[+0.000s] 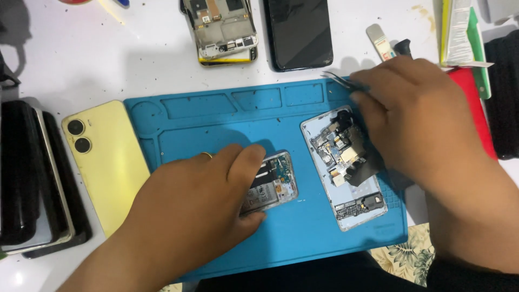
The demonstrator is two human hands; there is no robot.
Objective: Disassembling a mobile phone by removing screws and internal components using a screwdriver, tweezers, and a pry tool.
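My left hand (pixel 197 208) lies on an opened phone (pixel 275 184) at the middle of the blue work mat (pixel 216 116), fingers gripping its left end. A ring shows on one finger. My right hand (pixel 416 119) holds metal tweezers (pixel 338 79), their tips pointing left over the mat's top edge. Under that hand lies a second opened phone (pixel 346 178) with its circuit board and connectors exposed.
A yellow phone back cover (pixel 108 162) lies left of the mat. Stacked dark phones (pixel 32 178) sit at the far left. Behind the mat are a stripped phone frame (pixel 221 30), a black screen (pixel 298 32), a small pry tool (pixel 380 41) and a red object (pixel 476 108) at right.
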